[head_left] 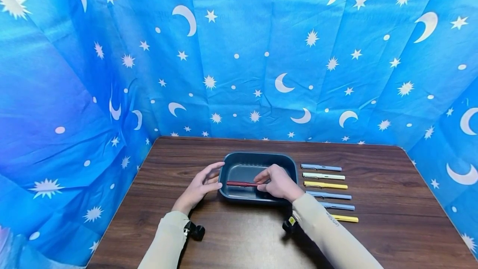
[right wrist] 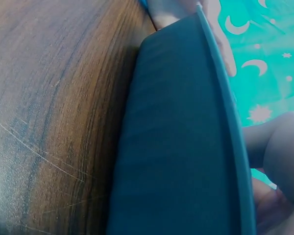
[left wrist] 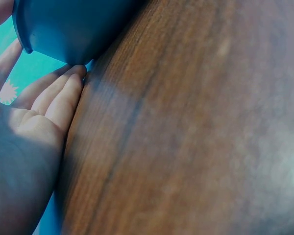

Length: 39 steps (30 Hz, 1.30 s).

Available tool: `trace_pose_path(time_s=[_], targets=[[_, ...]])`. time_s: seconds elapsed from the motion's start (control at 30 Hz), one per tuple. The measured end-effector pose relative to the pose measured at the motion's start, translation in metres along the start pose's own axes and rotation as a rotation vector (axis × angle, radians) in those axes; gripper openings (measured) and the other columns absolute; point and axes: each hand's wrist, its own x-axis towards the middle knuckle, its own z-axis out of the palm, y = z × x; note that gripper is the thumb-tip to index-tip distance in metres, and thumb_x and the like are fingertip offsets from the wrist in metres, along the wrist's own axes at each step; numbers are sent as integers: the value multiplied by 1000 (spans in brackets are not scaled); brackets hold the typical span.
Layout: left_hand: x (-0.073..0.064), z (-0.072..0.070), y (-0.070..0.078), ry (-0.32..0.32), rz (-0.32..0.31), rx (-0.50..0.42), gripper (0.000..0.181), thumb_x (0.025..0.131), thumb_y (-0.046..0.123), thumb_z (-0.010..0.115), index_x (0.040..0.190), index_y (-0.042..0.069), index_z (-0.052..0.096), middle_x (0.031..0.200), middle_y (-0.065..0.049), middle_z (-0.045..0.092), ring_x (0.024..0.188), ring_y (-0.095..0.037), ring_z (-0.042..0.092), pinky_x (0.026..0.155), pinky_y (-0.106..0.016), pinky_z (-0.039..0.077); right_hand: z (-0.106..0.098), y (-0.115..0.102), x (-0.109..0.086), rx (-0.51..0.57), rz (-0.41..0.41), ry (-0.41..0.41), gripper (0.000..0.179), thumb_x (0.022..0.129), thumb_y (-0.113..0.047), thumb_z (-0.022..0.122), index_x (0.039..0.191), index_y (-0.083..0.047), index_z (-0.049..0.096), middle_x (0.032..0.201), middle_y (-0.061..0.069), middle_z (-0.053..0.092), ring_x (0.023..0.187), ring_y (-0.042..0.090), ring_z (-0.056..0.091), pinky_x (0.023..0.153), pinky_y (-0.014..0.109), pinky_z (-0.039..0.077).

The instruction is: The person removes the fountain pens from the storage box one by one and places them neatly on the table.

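A dark blue-grey rectangular tray [head_left: 257,159] sits on the wooden table. Inside it, a dark red pen [head_left: 239,184] lies crosswise near the front wall. My right hand [head_left: 276,182] reaches over the tray and pinches that pen's right end between thumb and fingers. At the tray's left end, my left hand [head_left: 203,186] touches the wall and rim with thumb and forefinger spread. Its other fingers [left wrist: 63,100] stretch along the tabletop to the tray's base in the left wrist view. The tray's outer wall [right wrist: 176,122] hides the red pen from the right wrist view.
Right of the tray, several capped pens lie in a column: light blue [head_left: 321,167], cream [head_left: 323,176], yellow [head_left: 325,185], then more blue ones [head_left: 332,195] and a yellow one [head_left: 345,218]. My right sleeve partly covers the nearer ones. A blue star-patterned cloth [head_left: 239,53] hangs behind the table.
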Motion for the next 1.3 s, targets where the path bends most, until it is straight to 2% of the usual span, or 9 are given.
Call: trace_pose_path(time_s=[0.2,0.3,0.6,0.83,0.93,1.1,1.3], targets=[[0,-1,-2,5,1,-10,65,101,15,71,160,22,43,164,-16,41,148,-39,45,109,-31,51,-3,2,-2,26,-26,21,14,95,-10,78,106,-18,83,97,-6,79,100,15,71,97,49,56],[0,-1,-2,6,6,-8,65,101,15,70,160,20,42,164,-17,41,148,-40,45,108,-30,51,-4,1,-4,36,-41,36,14,96,-10,77,107,-17,83,95,-6,79,96,14,69,93,47,56],[0,-1,-2,1,8,-19,65,102,12,70,160,20,43,163,-18,43,148,-40,45,107,-30,52,-7,-1,-9,47,-59,99,16,98,-9,75,108,-19,83,101,-7,79,92,13,64,80,36,55],[0,-1,-1,-3,17,-11,64,102,10,68,160,19,42,163,-19,42,148,-41,44,108,-29,51,-12,-2,-14,91,-63,123,16,99,-11,74,111,-16,83,107,-1,78,79,16,63,61,29,52],[0,-1,0,-2,19,-12,65,102,10,68,160,18,42,163,-19,42,148,-41,44,108,-29,51,-14,-1,-16,109,-60,130,16,99,-13,74,112,-17,83,109,0,78,76,17,61,58,27,49],[0,-1,0,-4,13,-20,65,102,12,69,160,18,42,163,-18,43,148,-41,44,107,-29,52,-18,1,-19,149,-46,158,15,99,-16,75,111,-19,83,107,-1,78,73,19,60,58,29,48],[0,0,1,5,8,-7,65,101,12,70,160,19,43,163,-17,42,148,-40,45,107,-29,52,-22,4,-25,196,-40,198,12,97,-15,77,105,-20,84,101,-4,78,89,17,66,66,31,53]])
